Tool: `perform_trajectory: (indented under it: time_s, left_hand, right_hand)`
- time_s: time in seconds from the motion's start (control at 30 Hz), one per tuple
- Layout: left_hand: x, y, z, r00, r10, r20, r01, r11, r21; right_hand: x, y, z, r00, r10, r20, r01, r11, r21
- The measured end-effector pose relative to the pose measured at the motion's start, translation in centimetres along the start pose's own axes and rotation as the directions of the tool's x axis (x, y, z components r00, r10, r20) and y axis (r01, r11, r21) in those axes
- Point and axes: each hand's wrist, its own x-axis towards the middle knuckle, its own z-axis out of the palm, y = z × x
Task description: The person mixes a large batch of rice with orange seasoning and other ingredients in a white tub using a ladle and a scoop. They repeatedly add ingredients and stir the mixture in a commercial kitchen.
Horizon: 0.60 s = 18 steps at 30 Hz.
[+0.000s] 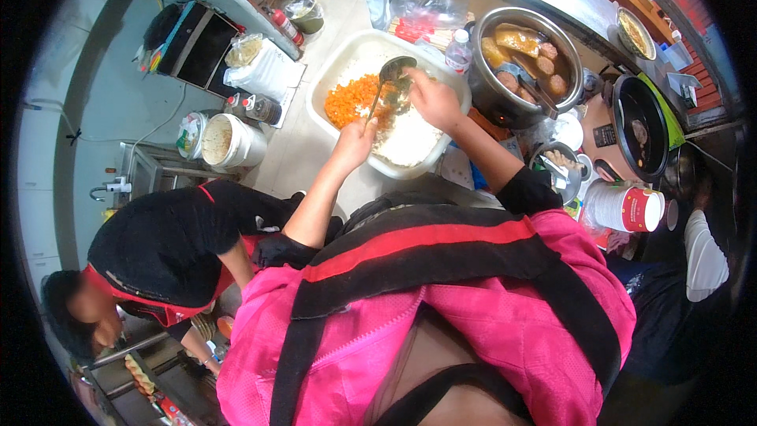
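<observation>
My left hand (356, 141) grips the handle of a metal ladle (379, 94), whose bowl is raised over a white plastic basin (318, 107). Beside that bowl is my right hand (436, 97), fingers bent, above the food; whether it touches the ladle or pinches something is unclear. Diced orange food, probably carrot (349, 100), fills the basin's left part. White, finely cut food (408, 141) covers the right and near parts, and a dark greenish patch (402, 105) lies between them, partly hidden by my hands.
Right of the basin stand a plastic bottle (458, 53), a steel pot (494, 103) of brown broth and a large dark-lined cooker (600, 124). Stacked paper cups (621, 207) lie nearer. At left, a person (159, 248) bends down, near a white bucket (248, 145).
</observation>
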Motion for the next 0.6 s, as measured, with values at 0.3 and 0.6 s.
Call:
perform_trajectory:
  time_s: [0.3,0.6]
  left_hand:
    - [-0.3,0.4,0.2,0.997,-0.03,0.065,0.044,0.974,-0.224]
    - [-0.3,-0.2,1.2,0.999,0.01,0.03,-0.002,0.964,-0.265]
  right_hand:
    - [-0.6,-1.1,0.2,0.998,-0.057,0.02,0.052,0.981,0.186]
    - [0.0,-1.6,0.7,0.995,-0.044,0.087,0.031,0.989,0.146]
